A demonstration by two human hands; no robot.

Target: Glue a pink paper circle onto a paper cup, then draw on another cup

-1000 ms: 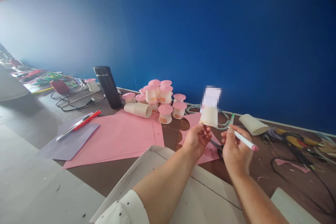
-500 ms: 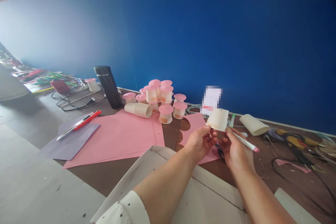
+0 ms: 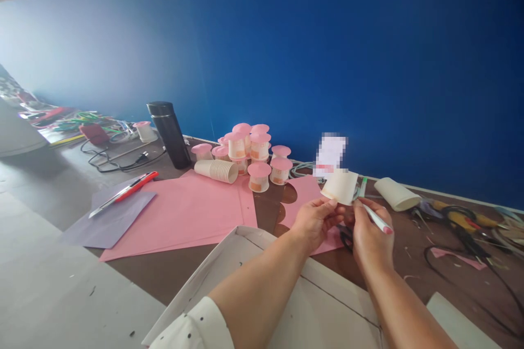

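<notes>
A white paper cup (image 3: 340, 185) is tilted upside down above the brown table, its rim low. My left hand (image 3: 317, 221) pinches that rim from the left and below. In my right hand (image 3: 371, 237) is a white marker (image 3: 378, 218) with a pink end, its front part close to the cup's right side; whether the tip touches cannot be seen. A pink sheet with round cut-outs (image 3: 301, 202) lies partly hidden behind my hands. Left of it stand several paper cups topped with pink discs (image 3: 259, 172), some stacked.
A nested stack of paper cups (image 3: 215, 171) lies by pink sheets (image 3: 180, 212). A red utility knife (image 3: 126, 192) rests on purple paper (image 3: 118, 223). A black bottle (image 3: 168, 135) stands behind. Cables (image 3: 454, 229) and another paper cup (image 3: 397, 194) lie right, below a blue wall (image 3: 327, 54).
The marker has swung in my right hand, its pink end shifting left and slightly up. My right fingers have closed in more around it. The cup stays nearly in place.
</notes>
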